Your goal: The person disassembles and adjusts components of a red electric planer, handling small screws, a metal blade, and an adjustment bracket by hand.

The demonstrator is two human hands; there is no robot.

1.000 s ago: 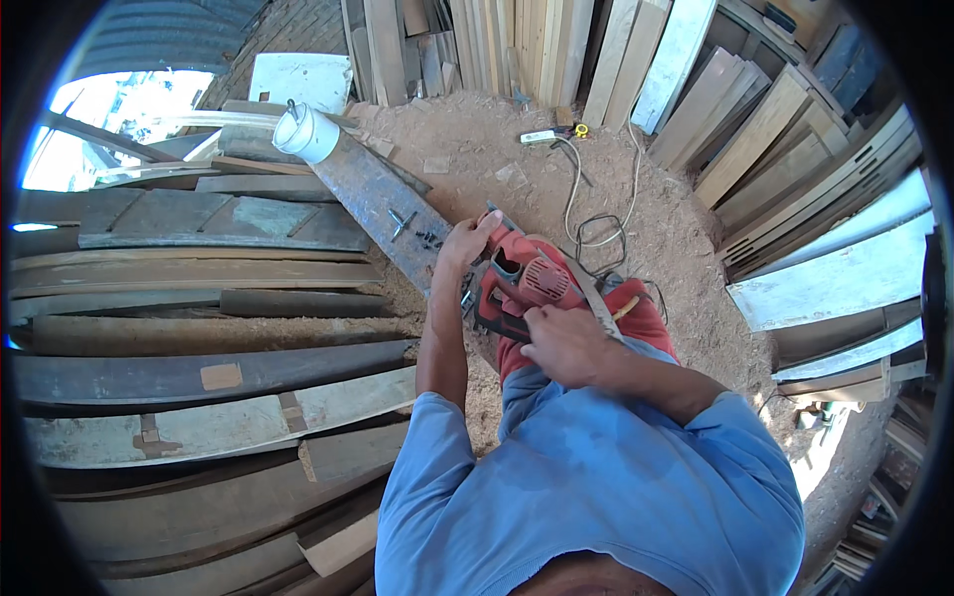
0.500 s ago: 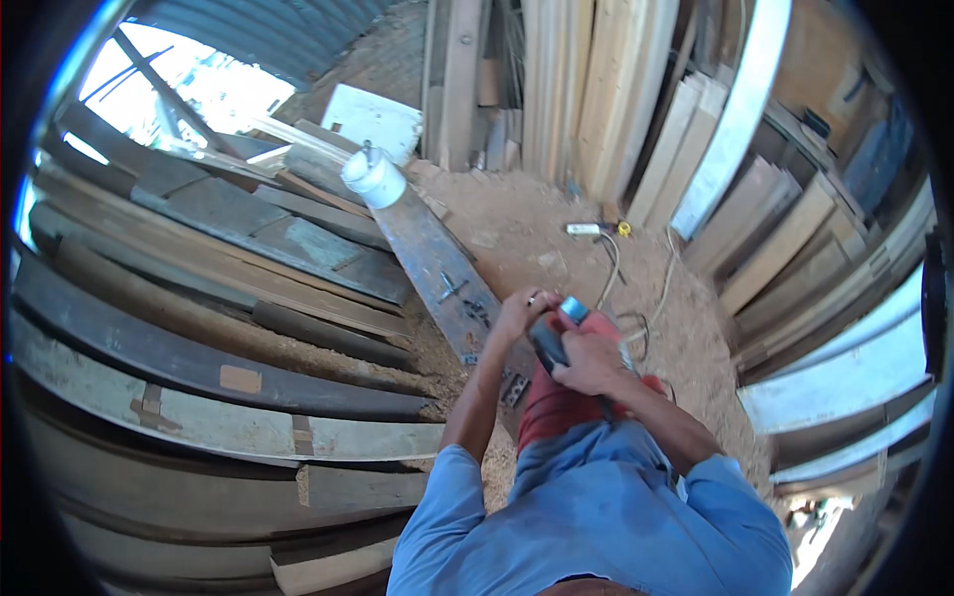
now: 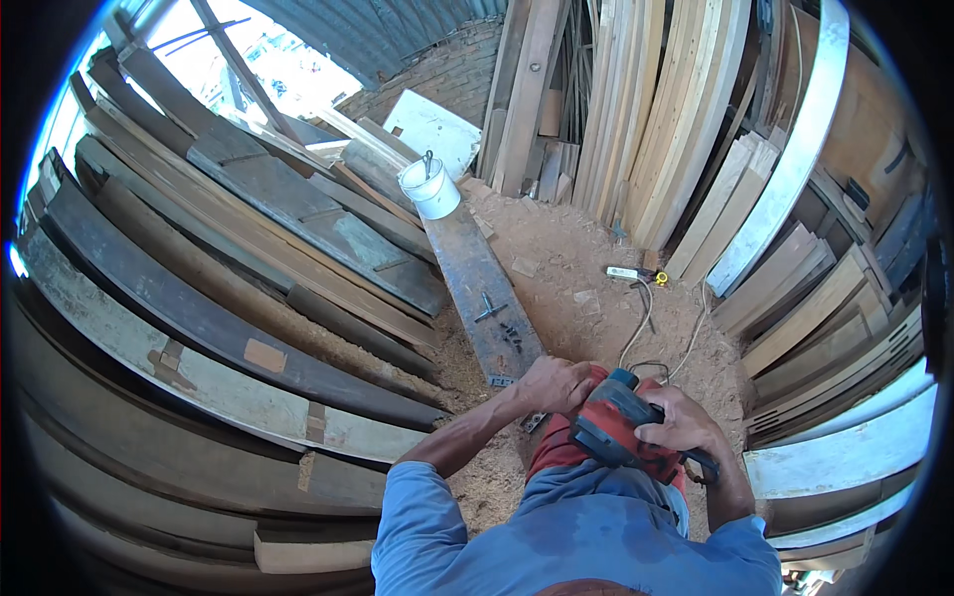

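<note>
A red and dark-grey electric planer (image 3: 618, 422) is tilted above my lap, over red cloth (image 3: 553, 449) on my legs. My right hand (image 3: 686, 425) is wrapped round its handle, with the thumb lying across the body. Close by the planer's front end, my left hand (image 3: 553, 385) has its fingers curled in. Whatever those fingers hold, if anything, is hidden. Beyond the left hand stretches a worn plank (image 3: 465, 268), bearing a metal T-shaped tool (image 3: 488, 309) and several small dark pieces (image 3: 512, 336).
A white bucket (image 3: 431, 189) stands at the plank's far end. Stacked boards (image 3: 278, 268) fill the left side; upright timber (image 3: 636, 109) leans at the back. On the sawdust-covered ground lie a white power strip (image 3: 626, 272), a yellow tape measure (image 3: 661, 278) and loose cable (image 3: 636, 333).
The planer has turned, showing more of its broad side, and sits lower and to the right. Both hands have moved rightward and down with it. The whole view has shifted too.
</note>
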